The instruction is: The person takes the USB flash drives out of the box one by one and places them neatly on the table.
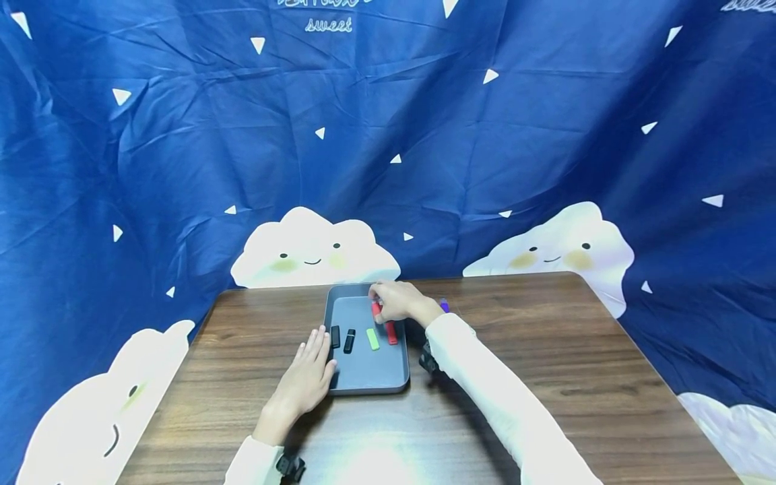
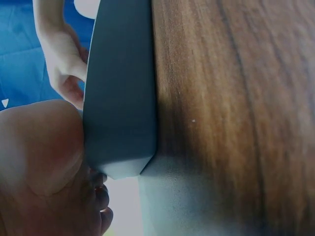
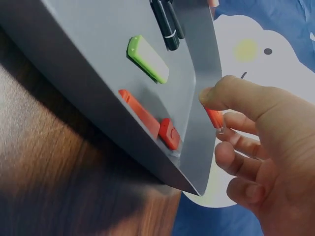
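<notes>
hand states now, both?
Left hand: open, flat against the gray tray.
Right hand: pinching a small red stick.

Grey tray (image 1: 339, 303), green (image 1: 372, 339) + red (image 1: 391, 332) sticks, black ones (image 1: 349, 341), prob. USBs; navy cloud-print cloth (image 1: 182, 168).

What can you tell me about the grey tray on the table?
The tray is a shallow grey rectangle with rounded corners and a low raised rim, matte, maybe plastic or metal. It lies flat on the wooden table, long side running away from the person. Inside lie two black sticks, a green stick and a red stick. The left hand rests against its left rim; the right hand pinches a red piece over its far end.
</notes>
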A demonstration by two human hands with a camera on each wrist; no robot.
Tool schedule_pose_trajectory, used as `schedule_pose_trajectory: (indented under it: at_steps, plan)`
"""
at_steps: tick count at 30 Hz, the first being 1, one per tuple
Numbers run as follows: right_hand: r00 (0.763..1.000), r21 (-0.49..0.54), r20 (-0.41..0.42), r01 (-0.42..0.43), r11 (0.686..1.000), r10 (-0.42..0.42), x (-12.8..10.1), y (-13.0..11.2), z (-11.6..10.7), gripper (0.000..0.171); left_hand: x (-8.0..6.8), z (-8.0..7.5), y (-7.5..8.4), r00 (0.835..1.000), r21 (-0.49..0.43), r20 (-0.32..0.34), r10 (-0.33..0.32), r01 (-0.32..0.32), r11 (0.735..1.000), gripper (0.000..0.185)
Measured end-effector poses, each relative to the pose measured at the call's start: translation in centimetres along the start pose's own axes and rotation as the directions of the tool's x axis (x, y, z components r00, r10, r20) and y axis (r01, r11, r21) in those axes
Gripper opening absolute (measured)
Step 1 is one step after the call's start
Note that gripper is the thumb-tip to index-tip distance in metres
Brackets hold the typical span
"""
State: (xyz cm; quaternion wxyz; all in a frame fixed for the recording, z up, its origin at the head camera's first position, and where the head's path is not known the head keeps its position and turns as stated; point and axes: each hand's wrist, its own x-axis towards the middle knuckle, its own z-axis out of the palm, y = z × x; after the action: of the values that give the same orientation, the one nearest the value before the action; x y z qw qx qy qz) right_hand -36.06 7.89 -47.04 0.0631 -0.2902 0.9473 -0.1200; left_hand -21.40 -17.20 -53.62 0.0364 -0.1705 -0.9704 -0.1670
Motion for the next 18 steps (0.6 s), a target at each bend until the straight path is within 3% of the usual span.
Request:
schedule_pose_trajectory:
  at_steps: [6, 12, 18]
  plan:
    - [1.0, -0.011, -0.014, 0.006, 1.0, -0.006, -0.5, 0.1, -0.5, 0.053, 0.0, 0.2, 0.0, 0.999, -0.021, -0.037, 0.021, -0.022, 1.0, 0.06]
    - [0.999, -0.022, -0.041, 0.012, 1.0, -0.013, -0.9, 0.3, -1.0, 0.05, 0.0, -0.1, 0.2, 1.0, 0.0, 0.003, -0.009, 0.009, 1.0, 0.061]
    - [0.998, -0.014, -0.068, 0.012, 1.0, -0.013, -1.4, 1.1, -1.2, 0.052, 0.1, 0.3, -0.2, 1.0, 0.016, -0.003, 0.004, -0.004, 1.0, 0.06]
